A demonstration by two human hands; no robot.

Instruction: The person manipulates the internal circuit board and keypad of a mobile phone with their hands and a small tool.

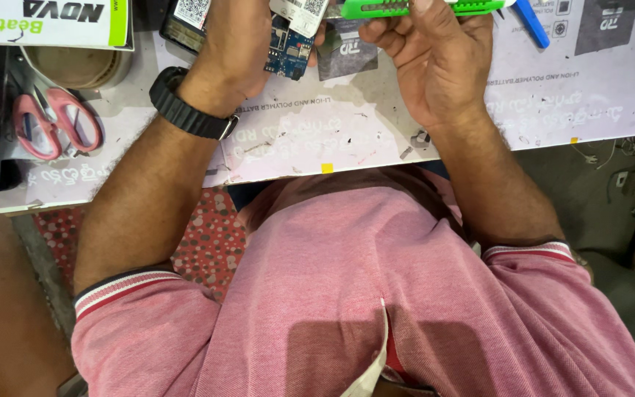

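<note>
The left hand [237, 44] grips a blue circuit board [288, 50] (white label on top); the right hand [428, 59] clasps a green tool [406, 7].

Green tool [406, 7], blue circuit board [288, 48] and both hands' fingers [398, 33] cut off by the top edge

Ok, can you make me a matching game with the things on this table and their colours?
Things:
1. Scissors
2. Tool in the right hand
3. Watch
4. Circuit board in the left hand

Colours:
a. black
b. blue
c. pink
d. green

Pairs: 1-c, 2-d, 3-a, 4-b

The tool is the green one and the circuit board is blue.
</note>
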